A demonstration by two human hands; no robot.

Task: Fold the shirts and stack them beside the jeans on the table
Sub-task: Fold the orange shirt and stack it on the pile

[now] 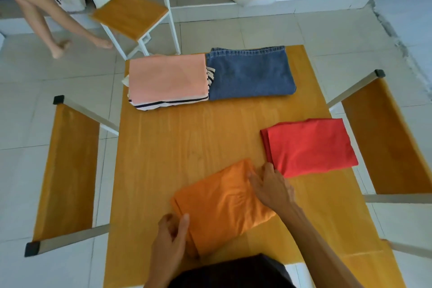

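Both hands press folded, slightly wrinkled orange shirt on table.

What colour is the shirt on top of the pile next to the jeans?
Light pink shirt, seen in the head view, beside the jeans.

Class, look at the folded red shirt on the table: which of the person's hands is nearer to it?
Right. The right hand rests on the orange shirt, its fingertips almost at the red shirt. The left hand grips the orange shirt's near left corner, farther away.
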